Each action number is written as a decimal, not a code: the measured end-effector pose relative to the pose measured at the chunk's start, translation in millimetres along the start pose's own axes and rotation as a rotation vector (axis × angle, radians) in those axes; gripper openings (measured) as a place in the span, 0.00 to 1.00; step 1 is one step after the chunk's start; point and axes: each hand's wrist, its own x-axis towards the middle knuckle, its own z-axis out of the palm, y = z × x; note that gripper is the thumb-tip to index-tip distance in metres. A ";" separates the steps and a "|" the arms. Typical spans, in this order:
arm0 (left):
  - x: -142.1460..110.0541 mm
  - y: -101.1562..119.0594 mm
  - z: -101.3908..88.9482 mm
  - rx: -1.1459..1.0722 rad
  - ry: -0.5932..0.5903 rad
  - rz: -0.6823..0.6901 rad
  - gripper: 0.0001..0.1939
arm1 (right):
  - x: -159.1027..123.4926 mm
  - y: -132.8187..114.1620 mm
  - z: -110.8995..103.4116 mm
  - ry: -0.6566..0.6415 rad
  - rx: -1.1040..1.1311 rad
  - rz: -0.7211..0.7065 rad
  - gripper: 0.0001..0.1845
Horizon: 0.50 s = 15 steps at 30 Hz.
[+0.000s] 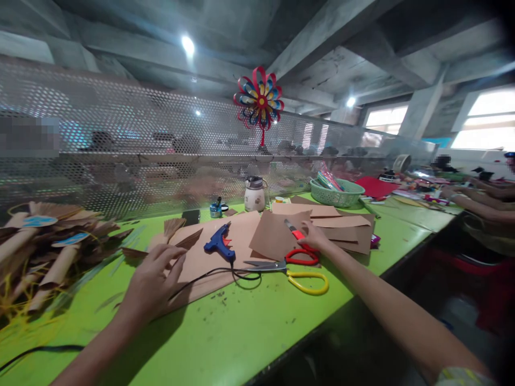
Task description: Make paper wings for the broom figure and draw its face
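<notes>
My left hand [155, 276] hovers over the left part of a large brown paper sheet [193, 289], fingers loosely bent and apart, nothing in them. At the right, my right hand [314, 236] has its fingers closed around the back part of a red utility knife [296, 232], which lies over brown paper pieces [277, 233]. Just below it are scissors [277, 265] with one red and one yellow handle loop. Between my hands a blue hot glue gun [219, 244] rests on the paper, its black cord running left. A pleated paper piece [174, 228] sits beyond my left hand.
Brown paper bundles [60, 262] with yellow strands crowd the left. Along the back stand a small blue jar [216, 209], a white bottle [255, 195] and a green basket [337, 194]. Behind them rises a perforated metal screen [161, 128] with a paper flower. Another person's arms show far right.
</notes>
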 end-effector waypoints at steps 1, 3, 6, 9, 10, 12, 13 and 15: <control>0.0 -1.1 0.2 -0.001 0.002 -0.006 0.11 | -1.3 -0.9 0.4 0.002 0.008 -0.008 0.17; 0.2 -2.4 0.3 0.001 0.010 -0.025 0.11 | -5.4 -2.8 -0.1 0.012 0.032 -0.027 0.17; 1.0 -0.9 -0.6 -0.003 -0.003 -0.071 0.12 | -11.8 -4.6 -7.7 0.056 0.079 -0.056 0.17; 1.9 2.5 -2.0 -0.025 -0.011 -0.122 0.14 | -7.0 -1.8 -30.5 0.163 0.108 -0.070 0.17; 2.2 3.2 -2.0 -0.030 -0.009 -0.138 0.14 | -1.3 0.6 -41.4 0.208 0.110 -0.068 0.18; 2.3 3.0 -1.4 -0.039 -0.008 -0.158 0.14 | 15.0 8.0 -65.1 0.295 0.098 -0.033 0.17; 2.1 2.1 -0.7 -0.041 -0.009 -0.160 0.14 | 24.3 12.8 -76.5 0.335 0.087 0.000 0.17; 1.4 -1.2 0.8 -0.042 -0.004 -0.147 0.14 | 41.6 24.1 -95.1 0.396 0.055 0.079 0.17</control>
